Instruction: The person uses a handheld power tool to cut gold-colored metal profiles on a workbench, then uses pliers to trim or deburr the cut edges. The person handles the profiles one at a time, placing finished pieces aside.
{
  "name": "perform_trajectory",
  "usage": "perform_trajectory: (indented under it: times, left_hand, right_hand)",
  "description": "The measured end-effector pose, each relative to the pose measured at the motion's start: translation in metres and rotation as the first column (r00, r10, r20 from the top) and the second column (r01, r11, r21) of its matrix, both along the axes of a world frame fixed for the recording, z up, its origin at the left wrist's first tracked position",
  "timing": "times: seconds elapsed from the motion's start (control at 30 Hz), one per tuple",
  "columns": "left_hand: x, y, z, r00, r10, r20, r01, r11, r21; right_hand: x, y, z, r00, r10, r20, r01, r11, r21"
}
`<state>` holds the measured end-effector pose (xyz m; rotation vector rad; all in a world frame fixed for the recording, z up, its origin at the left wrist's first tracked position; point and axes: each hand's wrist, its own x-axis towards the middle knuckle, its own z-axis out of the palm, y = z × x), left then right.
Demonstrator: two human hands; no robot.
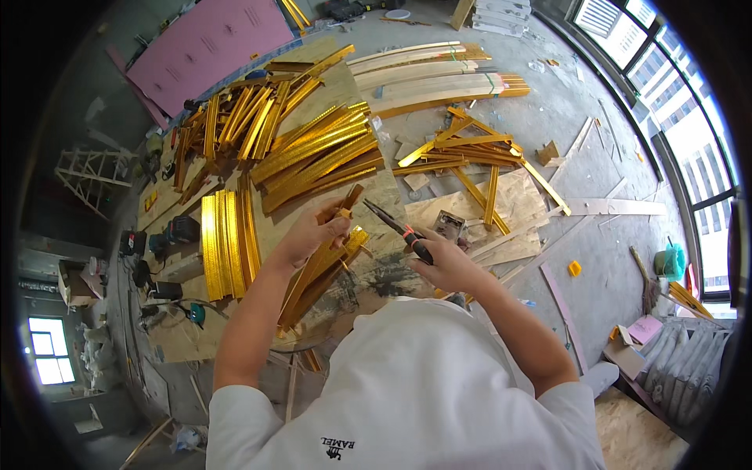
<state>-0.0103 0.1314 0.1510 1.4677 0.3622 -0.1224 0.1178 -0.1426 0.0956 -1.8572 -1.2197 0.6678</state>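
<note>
My right hand (448, 262) is closed round the handles of a pair of long-nose pliers (396, 224), black with some red on the grips. The jaws point up and left, close to the strip in my other hand. My left hand (313, 233) pinches a narrow gold strip (353, 197), its end sticking up beyond the fingers. Just below that hand, more gold strips (307, 283) lie at a slant on the plywood worktable (392, 270). Left of it stands a neat row of shiny embossed gold strips (222, 244).
Larger heaps of gold strips (317, 160) cover the far part of the table. A cordless tool (182, 229) sits at its left edge. On the floor to the right lie loose gold strips (478, 145), bundled pale battens (439, 82) and a broom (647, 283).
</note>
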Motion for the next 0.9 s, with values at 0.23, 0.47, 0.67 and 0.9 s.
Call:
perform_trajectory:
  times: [0.23,0.47,0.67,0.9]
  left_hand:
    - [-0.002,-0.011,0.002,0.999,-0.049,-0.006,0.048,0.997,-0.060]
    - [-0.004,-0.017,0.007,0.999,-0.039,0.009,0.039,0.999,-0.002]
    - [-0.008,-0.024,0.018,0.999,-0.040,0.024,0.037,0.993,0.111]
    - [-0.023,-0.015,0.027,0.996,-0.037,0.087,0.037,0.999,0.004]
  right_hand:
    - [-0.002,-0.001,0.011,0.999,0.031,-0.027,-0.031,0.999,-0.020]
    - [-0.007,0.000,0.025,1.000,0.004,0.010,-0.004,0.998,-0.067]
    - [-0.009,-0.004,0.026,0.998,0.023,0.052,-0.022,1.000,-0.013]
    - [-0.009,-0.011,0.062,0.937,0.185,-0.297,-0.199,0.980,-0.018]
